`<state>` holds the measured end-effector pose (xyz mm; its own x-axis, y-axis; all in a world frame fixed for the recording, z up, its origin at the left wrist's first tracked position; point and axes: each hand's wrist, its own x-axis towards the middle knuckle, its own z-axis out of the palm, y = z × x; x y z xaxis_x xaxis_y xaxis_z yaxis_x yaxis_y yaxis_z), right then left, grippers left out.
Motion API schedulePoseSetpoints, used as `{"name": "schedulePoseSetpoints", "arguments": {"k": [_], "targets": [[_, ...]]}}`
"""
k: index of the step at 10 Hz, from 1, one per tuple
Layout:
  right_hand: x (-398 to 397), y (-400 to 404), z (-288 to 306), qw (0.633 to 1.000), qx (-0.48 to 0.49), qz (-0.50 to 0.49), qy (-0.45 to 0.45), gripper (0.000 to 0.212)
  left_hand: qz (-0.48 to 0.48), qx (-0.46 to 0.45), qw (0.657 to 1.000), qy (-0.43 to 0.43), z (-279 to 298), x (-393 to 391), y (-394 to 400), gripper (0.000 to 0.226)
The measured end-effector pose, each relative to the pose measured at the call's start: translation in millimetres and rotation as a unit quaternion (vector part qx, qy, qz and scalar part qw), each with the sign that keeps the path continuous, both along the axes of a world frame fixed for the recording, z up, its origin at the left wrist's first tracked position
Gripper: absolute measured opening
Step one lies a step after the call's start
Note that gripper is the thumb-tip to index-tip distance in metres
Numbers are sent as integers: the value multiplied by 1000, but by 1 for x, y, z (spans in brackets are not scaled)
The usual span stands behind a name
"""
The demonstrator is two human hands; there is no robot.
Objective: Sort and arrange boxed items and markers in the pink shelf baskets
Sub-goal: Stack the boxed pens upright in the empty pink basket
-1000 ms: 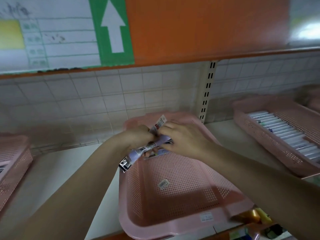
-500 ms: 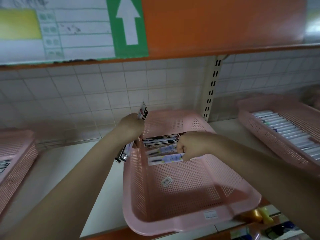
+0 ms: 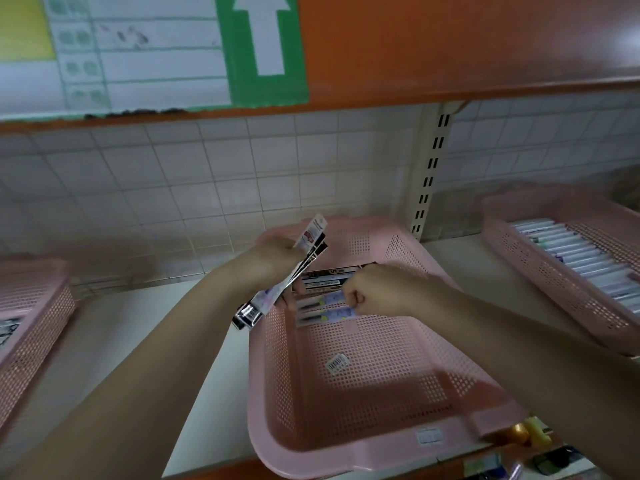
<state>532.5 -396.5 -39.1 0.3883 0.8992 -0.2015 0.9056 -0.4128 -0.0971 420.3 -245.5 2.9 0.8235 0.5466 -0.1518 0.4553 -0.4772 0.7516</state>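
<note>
1. The middle basket (image 3: 367,403) sits on the shelf (image 3: 114,327).
2. Boxed items (image 3: 325,299) lie inside it, at its back.
3. A barcode sticker (image 3: 336,363) lies on its floor, in front of them.
4. Another basket (image 3: 568,292) holding markers (image 3: 581,258) stands to its right.
5. A third basket (image 3: 31,317) stands to its left.

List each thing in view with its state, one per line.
left hand: shut on a fanned bundle of boxed items, raised over the basket's left wall
right hand: shut on a boxed item in the row
middle basket: mostly bare, row at back
right basket: markers lying side by side
</note>
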Motion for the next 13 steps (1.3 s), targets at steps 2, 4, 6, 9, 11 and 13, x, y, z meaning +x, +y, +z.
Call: {"name": "schedulePoseSetpoints", "arguments": {"k": [2,4,6,9,11,13], "targets": [[7,4,0,1000,-2,-18,-15,11,62,-93,993,-40,-1,3,1,36],[6,3,9,999,29,-21,-9,11,-24,-47,998,18,5,1,3,31],[-9,-1,28,970,225,-17,-88,21,-96,5,990,104,5,-1,-8,52],[-15,-6,32,974,220,40,-46,21,-95,27,989,111,-2,-3,-20,42],[-15,-9,33,977,208,26,-41,6,-67,-12,992,103,3,-7,-21,31],[-12,-20,36,990,113,-37,82,13,-23,46,993,105,12,-2,-8,33]]}}
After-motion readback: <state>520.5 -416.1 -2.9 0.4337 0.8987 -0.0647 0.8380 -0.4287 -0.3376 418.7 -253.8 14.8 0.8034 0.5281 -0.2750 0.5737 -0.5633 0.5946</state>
